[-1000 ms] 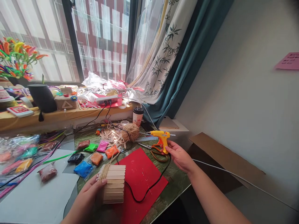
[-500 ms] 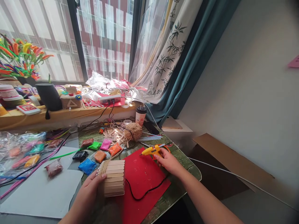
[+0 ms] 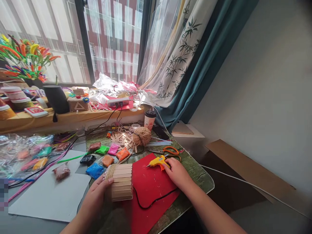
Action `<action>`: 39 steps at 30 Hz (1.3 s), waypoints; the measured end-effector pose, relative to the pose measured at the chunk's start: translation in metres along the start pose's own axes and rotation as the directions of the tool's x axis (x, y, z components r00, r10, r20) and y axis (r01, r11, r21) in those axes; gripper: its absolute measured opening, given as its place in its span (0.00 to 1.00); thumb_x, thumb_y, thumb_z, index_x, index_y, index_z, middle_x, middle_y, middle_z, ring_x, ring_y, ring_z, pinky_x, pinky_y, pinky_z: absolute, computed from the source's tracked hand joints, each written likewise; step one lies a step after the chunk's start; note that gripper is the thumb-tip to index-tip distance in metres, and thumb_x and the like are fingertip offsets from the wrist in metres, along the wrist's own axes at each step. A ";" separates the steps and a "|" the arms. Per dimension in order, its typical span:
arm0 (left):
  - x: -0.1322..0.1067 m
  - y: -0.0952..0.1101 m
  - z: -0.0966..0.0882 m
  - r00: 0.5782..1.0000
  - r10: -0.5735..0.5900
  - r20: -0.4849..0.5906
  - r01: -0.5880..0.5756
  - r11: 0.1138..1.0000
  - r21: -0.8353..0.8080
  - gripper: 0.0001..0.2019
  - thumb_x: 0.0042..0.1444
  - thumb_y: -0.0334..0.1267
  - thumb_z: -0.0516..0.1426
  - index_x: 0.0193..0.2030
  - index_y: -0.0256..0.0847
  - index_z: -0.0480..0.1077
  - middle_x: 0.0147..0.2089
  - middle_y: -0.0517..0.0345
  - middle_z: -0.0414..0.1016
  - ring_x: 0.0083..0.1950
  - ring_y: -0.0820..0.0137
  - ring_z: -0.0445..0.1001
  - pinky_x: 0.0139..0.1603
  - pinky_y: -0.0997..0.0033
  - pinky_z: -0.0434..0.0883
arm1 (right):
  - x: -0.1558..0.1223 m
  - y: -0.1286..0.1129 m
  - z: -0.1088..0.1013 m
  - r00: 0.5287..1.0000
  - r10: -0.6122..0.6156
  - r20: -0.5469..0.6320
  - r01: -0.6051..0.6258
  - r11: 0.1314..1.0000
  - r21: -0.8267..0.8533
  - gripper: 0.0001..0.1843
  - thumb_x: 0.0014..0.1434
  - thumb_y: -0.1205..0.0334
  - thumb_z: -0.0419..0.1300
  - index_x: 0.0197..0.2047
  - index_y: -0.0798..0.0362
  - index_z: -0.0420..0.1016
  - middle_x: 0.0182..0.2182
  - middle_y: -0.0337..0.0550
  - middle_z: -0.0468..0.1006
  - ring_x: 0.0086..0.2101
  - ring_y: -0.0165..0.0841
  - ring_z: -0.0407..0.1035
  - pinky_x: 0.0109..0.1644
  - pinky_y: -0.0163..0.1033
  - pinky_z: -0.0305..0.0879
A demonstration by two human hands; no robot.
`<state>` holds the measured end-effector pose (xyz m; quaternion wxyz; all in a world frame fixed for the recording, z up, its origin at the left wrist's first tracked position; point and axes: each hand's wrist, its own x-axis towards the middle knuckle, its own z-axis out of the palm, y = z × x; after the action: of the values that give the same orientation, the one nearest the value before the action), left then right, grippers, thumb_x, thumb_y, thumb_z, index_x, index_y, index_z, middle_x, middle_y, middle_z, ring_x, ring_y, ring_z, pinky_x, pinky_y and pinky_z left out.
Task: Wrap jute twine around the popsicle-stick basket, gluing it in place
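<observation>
With our left hand (image 3: 97,191) we gripped the twine-wound craft-stick cylinder (image 3: 123,182), thumb pressed to its side, at the view's seven o'clock, while at the cylinder's two o'clock our right hand (image 3: 176,172) curled round the yellow hot-glue gun (image 3: 157,161) over the red sheet (image 3: 148,185).

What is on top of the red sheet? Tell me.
A black cord lies across the red sheet, with small pale specks. The right hand holds the glue gun over it. Whatever the stick bundle covers at left cannot be seen.
</observation>
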<state>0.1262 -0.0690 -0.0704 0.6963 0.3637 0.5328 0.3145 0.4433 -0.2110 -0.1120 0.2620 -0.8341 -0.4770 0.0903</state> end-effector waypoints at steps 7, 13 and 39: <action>0.008 -0.010 -0.005 0.989 0.037 0.146 -0.033 0.999 -0.030 0.20 0.45 0.40 0.70 0.46 0.37 0.81 0.43 0.48 0.87 0.43 0.53 0.83 0.39 0.64 0.76 | -0.002 0.013 0.002 0.997 -0.018 -0.076 0.018 1.000 0.007 0.15 0.66 0.54 0.54 0.44 0.55 0.76 0.43 0.55 0.79 0.45 0.47 0.73 0.53 0.50 0.67; 0.005 -0.011 -0.009 0.898 0.081 0.433 -0.091 0.996 0.001 0.22 0.45 0.46 0.71 0.46 0.38 0.82 0.43 0.48 0.87 0.46 0.51 0.82 0.44 0.62 0.76 | -0.020 -0.036 -0.012 0.923 -0.291 -0.251 0.321 0.943 0.091 0.12 0.66 0.59 0.58 0.51 0.50 0.74 0.52 0.54 0.76 0.54 0.47 0.68 0.61 0.56 0.64; -0.013 -0.012 -0.005 0.587 0.274 0.762 -0.712 0.623 0.325 0.16 0.68 0.50 0.55 0.39 0.39 0.74 0.41 0.51 0.80 0.41 0.61 0.74 0.44 0.65 0.73 | -0.042 -0.172 0.008 0.910 -0.415 0.007 0.359 0.795 0.489 0.18 0.57 0.59 0.71 0.51 0.46 0.80 0.51 0.45 0.77 0.53 0.40 0.70 0.60 0.46 0.67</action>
<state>0.1188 -0.0858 -0.0749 0.5544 0.7900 0.1959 0.1734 0.2893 -0.1736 -0.0325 0.4444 -0.6215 -0.6145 0.1965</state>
